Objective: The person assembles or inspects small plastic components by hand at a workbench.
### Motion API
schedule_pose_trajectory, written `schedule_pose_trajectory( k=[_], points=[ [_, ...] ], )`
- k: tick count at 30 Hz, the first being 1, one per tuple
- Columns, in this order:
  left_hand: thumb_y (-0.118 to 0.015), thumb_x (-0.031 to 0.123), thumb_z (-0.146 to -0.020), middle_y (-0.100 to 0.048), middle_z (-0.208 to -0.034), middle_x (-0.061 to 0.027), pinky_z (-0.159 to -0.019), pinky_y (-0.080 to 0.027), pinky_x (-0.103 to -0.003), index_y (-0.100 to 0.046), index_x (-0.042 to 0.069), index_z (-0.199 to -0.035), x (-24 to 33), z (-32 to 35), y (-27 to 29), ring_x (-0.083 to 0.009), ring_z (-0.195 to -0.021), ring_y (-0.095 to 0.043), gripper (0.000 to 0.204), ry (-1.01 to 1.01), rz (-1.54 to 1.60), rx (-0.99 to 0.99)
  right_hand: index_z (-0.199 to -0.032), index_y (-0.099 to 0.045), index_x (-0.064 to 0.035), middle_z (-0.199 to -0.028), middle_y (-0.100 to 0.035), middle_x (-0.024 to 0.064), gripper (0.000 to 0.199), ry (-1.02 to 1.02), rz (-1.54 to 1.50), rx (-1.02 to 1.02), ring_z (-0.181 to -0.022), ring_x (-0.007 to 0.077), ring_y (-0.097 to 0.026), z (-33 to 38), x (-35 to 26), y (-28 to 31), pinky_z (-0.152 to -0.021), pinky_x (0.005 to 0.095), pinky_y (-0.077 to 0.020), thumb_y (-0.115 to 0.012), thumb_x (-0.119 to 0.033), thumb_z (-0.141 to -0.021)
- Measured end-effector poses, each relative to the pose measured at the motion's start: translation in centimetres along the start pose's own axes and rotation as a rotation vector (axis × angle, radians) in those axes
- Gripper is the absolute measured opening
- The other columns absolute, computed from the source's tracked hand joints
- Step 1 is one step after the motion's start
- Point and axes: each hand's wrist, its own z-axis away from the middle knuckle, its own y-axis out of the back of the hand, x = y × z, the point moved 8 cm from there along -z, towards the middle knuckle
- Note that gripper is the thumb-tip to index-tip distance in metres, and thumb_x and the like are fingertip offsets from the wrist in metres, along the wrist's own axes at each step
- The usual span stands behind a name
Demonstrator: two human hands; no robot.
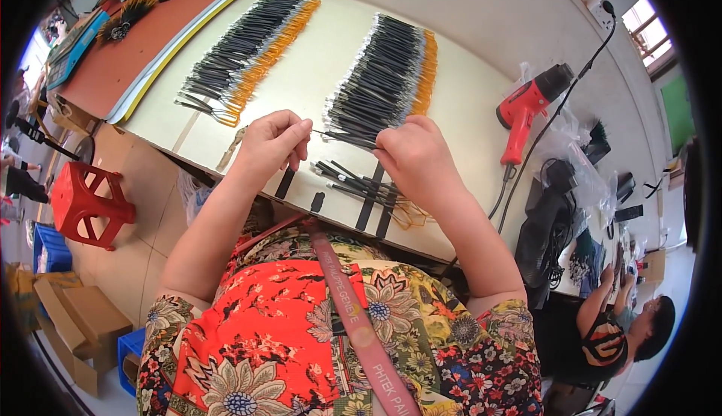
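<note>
My left hand [272, 144] pinches the thin end of a short black-sleeved cable [347, 138], thumb against fingers. At the cable's other end, my right hand [418, 159] has its fingers closed round it. The cable stretches between both hands just above the table. Under my right hand lies a loose pile of similar black cables [357, 181] with pale tips and orange-yellow loops. Beyond my hands a long row of these cables [376, 77] lies side by side. Farther left is a second row [244, 55], its orange loops facing right.
A red heat gun [526, 111] lies at the right, its black cord running up to a wall socket. Clear plastic bags [575, 164] are beside it. A reddish-brown board [169, 28] covers the far left. A red stool [89, 201] stands on the floor. Another person [617, 333] sits at right.
</note>
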Motion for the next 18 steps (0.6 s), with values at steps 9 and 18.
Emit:
schedule_pose_trajectory(
  k=[9,18],
  points=[
    [-0.056,0.022,-0.09,-0.055,-0.054,-0.0005,-0.037,-0.033,-0.017,-0.056,0.006,-0.072,-0.6,-0.2,0.7,-0.0058,-0.04,-0.047,0.024,0.015,0.003,0.027,-0.074,-0.052,-0.007,-0.063,-0.056,0.0061,0.012,0.002,0.058,0.001,-0.068,0.0235,-0.058,-0.1,-0.2,0.0,-0.086,0.041,-0.0428,-0.064,-0.007,-0.074],
    [-0.058,0.029,-0.089,-0.057,-0.058,-0.0003,-0.04,-0.033,-0.018,-0.058,0.008,-0.073,-1.7,-0.6,0.8,-0.0052,-0.043,-0.048,0.027,0.074,0.024,-0.009,-0.072,-0.053,-0.0071,-0.066,-0.057,0.0064,0.01,0.005,0.082,-0.019,-0.071,0.0233,-0.058,0.0,0.1,-0.5,-0.088,0.0419,-0.0423,-0.062,-0.005,-0.073]
  ],
)
